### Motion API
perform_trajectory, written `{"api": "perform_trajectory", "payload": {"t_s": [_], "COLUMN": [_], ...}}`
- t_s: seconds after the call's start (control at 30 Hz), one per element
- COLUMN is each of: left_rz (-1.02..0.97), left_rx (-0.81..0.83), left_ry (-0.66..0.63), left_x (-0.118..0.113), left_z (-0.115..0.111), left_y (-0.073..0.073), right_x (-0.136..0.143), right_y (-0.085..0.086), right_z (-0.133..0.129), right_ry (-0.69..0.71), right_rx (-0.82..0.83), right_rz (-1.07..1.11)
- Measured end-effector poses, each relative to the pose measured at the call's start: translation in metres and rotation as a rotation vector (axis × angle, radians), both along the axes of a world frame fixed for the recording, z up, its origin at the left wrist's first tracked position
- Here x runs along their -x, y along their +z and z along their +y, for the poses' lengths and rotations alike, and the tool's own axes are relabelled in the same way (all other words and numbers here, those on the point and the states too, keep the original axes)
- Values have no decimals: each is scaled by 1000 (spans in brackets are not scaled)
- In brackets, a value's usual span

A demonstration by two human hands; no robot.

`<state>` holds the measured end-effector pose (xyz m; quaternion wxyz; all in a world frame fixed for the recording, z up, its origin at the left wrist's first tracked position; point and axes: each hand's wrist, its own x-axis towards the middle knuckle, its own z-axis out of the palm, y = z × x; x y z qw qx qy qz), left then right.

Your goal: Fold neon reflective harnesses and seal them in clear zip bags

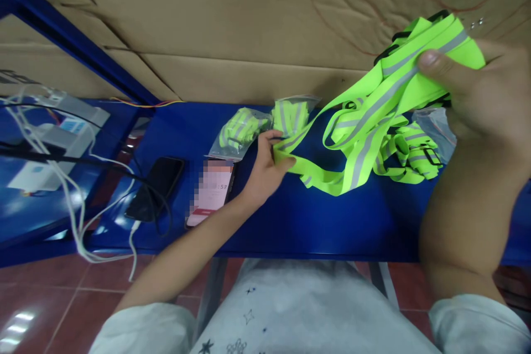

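Note:
My right hand (477,83), raised at the upper right, grips a folded bundle of neon-yellow reflective strap (398,88) with grey stripes and black buckles. Loops of the strap hang from the bundle toward the table. My left hand (267,171) is closed on the end of one loop, pinching it between thumb and fingers above the middle of the table. Behind that hand lie two clear bags of folded reflective straps (241,128). More yellow strap with a black buckle (423,157) lies under my right hand, beside an empty-looking clear plastic bag (437,130).
A blue metal table (323,227) runs across, backed by cardboard (232,22). At left are a phone with a lit screen (211,191), a dark phone (155,188), tangled white cables (77,204) and grey power units (66,127). A blue post (83,38) rises at upper left.

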<state>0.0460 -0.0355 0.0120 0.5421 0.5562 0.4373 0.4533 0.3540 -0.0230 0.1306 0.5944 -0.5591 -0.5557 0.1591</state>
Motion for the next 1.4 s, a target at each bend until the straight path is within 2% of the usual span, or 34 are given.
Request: {"api": "perform_trajectory", "payload": {"t_s": [0.07, 0.13, 0.2, 0.3, 0.37, 0.5, 0.57, 0.63, 0.77, 0.83, 0.93, 1.1, 1.27, 1.4], "left_rz": [329, 624, 814, 897, 908, 980, 1070, 1185, 1327, 1341, 1350, 1401, 1447, 1418], "left_rx": [-442, -767, -951, -1090, -1118, -1105, -1059, -977, -855, -870, -946, -1029, -1045, -1076], "left_ry": [64, 89, 13, -258, -376, -411, -365, -265, -102, -101, -179, -257, -250, -360], "left_x": [-1, -1, -1, 0, 0, 0, 1, 3, 10, 14, 19, 20, 15, 11], "left_z": [-6, -13, -17, -17, -14, -11, -14, -18, -25, -25, -21, -19, -21, -20], "left_y": [-4, -6, -8, -9, -11, -8, -3, 3, 17, 24, 30, 28, 21, 14], "right_x": [8, 18, 28, 38, 40, 41, 40, 38, 34, 30, 18, -12, -27, -16], "right_y": [1, 3, 5, 8, 8, 9, 8, 8, 7, 7, 7, 9, 11, 11], "right_z": [-1, -4, -7, -11, -13, -18, -19, -19, -15, -11, -3, 0, -5, -6], "right_ry": [15, 34, 67, 133, 182, 300, 351, 375, 353, 326, 249, 84, 125, 184], "right_rx": [3, 50, 105, 125, 129, 176, 198, 231, 260, 256, 237, 145, 46, 127], "right_rz": [13, 27, 26, 18, 25, 95, 129, 139, 147, 155, 164, 173, 176, 215]}}
